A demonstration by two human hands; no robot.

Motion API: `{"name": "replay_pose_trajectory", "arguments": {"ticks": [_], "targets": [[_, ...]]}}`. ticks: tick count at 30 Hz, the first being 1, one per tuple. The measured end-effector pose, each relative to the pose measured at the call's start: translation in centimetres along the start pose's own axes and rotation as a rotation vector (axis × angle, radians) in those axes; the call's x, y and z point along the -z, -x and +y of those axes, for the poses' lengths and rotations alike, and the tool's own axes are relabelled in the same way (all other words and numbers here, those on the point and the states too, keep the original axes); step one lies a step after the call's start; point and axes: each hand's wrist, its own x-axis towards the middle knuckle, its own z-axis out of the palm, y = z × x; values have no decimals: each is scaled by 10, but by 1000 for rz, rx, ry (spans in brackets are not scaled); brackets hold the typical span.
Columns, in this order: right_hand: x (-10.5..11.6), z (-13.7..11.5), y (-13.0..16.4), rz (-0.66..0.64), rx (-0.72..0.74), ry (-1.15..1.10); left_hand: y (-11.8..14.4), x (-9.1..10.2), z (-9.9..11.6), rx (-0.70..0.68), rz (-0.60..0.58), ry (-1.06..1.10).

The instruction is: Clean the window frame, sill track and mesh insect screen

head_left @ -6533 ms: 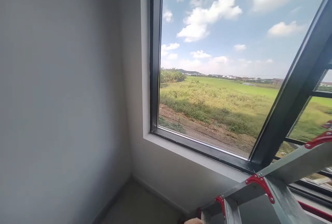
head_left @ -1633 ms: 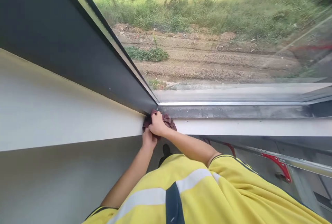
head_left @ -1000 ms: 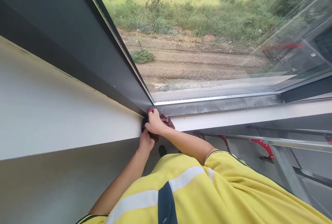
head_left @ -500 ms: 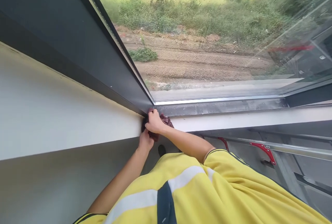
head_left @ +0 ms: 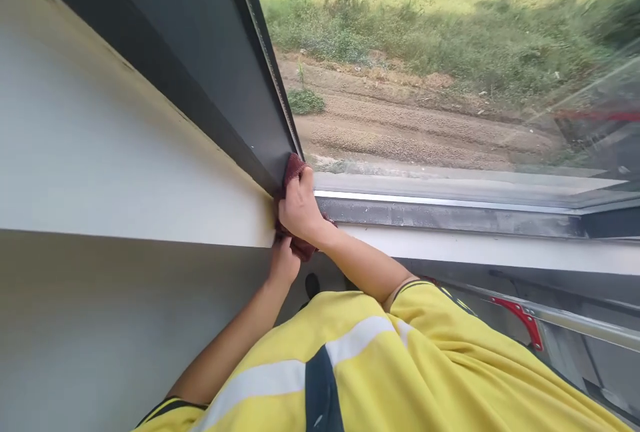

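A dark red-brown cloth (head_left: 294, 167) is bunched in the lower left corner of the window. My right hand (head_left: 302, 209) grips it and presses its upper end against the dark grey side frame (head_left: 245, 85), beside the glass. Just below, my left hand (head_left: 285, 260) holds the lower part of the same cloth, its fingers mostly hidden behind the folds. The dark bottom frame (head_left: 425, 215) starts right of my right hand and carries pale dusty smears.
A white sill (head_left: 475, 249) runs along under the frame, and a white wall ledge (head_left: 125, 172) lies to the left. At the lower right stands a metal ladder (head_left: 590, 325) with a red bracket (head_left: 523, 319). Beyond the window glass (head_left: 425, 112) are soil and plants.
My right hand has moved up the side frame with the cloth, from the corner to beside the glass edge. My left hand stays low on the cloth. The view has shifted left.
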Motion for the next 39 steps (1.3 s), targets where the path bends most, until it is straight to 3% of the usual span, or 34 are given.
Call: {"name": "replay_pose_trajectory", "arguments": {"ticks": [4,7,9,14,16,21,24,28,30,32,34,37,39], "targets": [[-44,65,12,-216,-231,46,-2,-6,-4,204,104,112],[-57,96,13,-380,-397,70,-3,-4,-11,344,168,152],[-52,96,7,-337,-350,24,-2,-4,-12,334,148,165],[-41,86,-2,-19,-104,-92,-1,-10,-14,274,-25,198],[-47,93,1,21,-115,-135,-5,-13,-19,236,-59,123],[-56,112,16,-53,-275,-134,-8,-16,-30,28,42,32],[-34,98,18,-48,-261,-93,3,-21,-19,-136,63,-3],[18,52,-2,213,122,-162,23,-39,15,-490,-35,-112],[34,34,-17,312,233,-154,29,-49,29,-567,-76,-108],[33,33,-26,341,288,-122,27,-55,31,-536,-125,-61],[18,48,-26,279,294,-86,19,-53,21,-409,-139,-13],[-6,79,-12,106,175,-48,6,-41,-8,-212,-72,-4],[-5,90,-4,13,53,-70,4,-29,-22,-181,-37,-30]]}}
